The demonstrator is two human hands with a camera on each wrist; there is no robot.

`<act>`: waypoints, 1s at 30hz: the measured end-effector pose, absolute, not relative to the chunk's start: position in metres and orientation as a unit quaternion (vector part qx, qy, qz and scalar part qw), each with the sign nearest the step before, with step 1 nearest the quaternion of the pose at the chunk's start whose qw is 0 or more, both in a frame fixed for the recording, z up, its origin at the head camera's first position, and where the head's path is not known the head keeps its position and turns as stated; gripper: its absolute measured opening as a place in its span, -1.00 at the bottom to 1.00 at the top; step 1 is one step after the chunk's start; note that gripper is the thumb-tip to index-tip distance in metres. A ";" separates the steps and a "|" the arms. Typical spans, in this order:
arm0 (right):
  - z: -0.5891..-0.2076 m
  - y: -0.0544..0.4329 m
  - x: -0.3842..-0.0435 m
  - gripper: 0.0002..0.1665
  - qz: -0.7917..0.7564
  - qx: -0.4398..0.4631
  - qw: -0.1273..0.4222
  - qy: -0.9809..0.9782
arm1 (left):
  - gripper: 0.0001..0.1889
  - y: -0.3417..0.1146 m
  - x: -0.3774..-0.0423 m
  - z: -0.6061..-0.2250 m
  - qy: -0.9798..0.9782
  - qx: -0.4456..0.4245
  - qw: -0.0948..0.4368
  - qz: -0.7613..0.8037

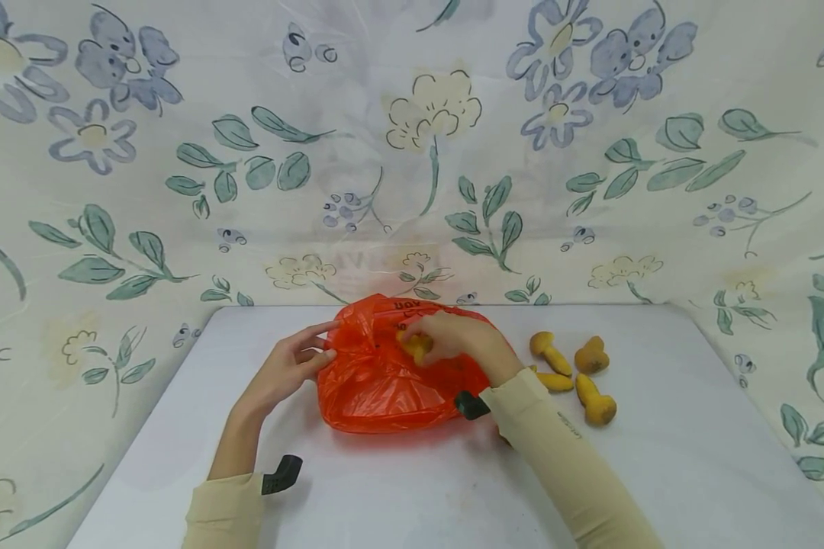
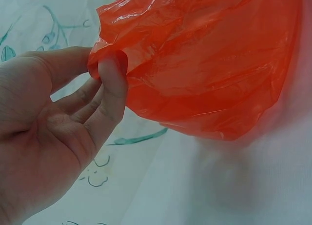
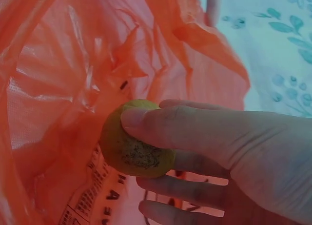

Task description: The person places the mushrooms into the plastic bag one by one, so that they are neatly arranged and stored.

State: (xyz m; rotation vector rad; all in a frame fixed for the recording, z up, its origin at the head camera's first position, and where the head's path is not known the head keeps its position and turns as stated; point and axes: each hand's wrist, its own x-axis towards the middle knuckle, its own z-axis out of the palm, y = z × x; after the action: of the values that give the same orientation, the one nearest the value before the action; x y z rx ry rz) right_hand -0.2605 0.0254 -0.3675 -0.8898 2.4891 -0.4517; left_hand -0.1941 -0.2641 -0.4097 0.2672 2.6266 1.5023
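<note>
- Plastic bag (image 1: 384, 396), centre of the head view: bright red-orange, with pale glossy highlights and black printed lettering near its top.
- Held mushroom (image 3: 139, 154), middle of the right wrist view: yellow, with a dark-speckled patch.
- Loose mushrooms (image 1: 599, 410), right of centre: yellow stems, brownish-orange caps.
- Tabletop (image 1: 398, 496), lower frame: white.
- Backdrop cloth (image 1: 357, 38), upper frame: off-white, patterned with blue flowers, green leaves, pale yellow blossoms, dark outlines.
- Sleeves (image 1: 563, 465), bottom: beige.
- Wrist devices (image 1: 283, 474): black.

The left hand (image 1: 290, 367) pinches and the right hand (image 1: 449, 335) grips, both forearms (image 1: 566, 461) angled inward and forward
</note>
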 end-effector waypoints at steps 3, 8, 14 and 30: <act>-0.371 0.020 -0.262 -0.43 -0.169 -0.309 0.238 0.905 | -0.44 -0.264 -0.195 -0.410 0.865 0.088 0.052 0.492; -0.376 0.015 -0.264 -0.45 -0.168 -0.288 0.240 0.912 | -0.44 -0.264 -0.196 -0.411 0.864 0.091 0.053 0.493; -0.383 0.008 -0.270 -0.46 -0.151 -0.290 0.244 0.913 | -0.45 -0.264 -0.196 -0.412 0.862 0.091 0.055 0.495; -0.394 -0.004 -0.276 -0.50 -0.155 -0.273 0.255 0.915 | -0.44 -0.264 -0.194 -0.411 0.864 0.088 0.058 0.493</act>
State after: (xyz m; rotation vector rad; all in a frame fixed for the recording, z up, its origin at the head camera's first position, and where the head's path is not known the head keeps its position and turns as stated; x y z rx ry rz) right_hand -0.2759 -0.0042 -0.3935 -0.7428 2.4841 -0.4201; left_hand -0.1939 -0.2637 -0.4109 0.2659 2.6167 1.4943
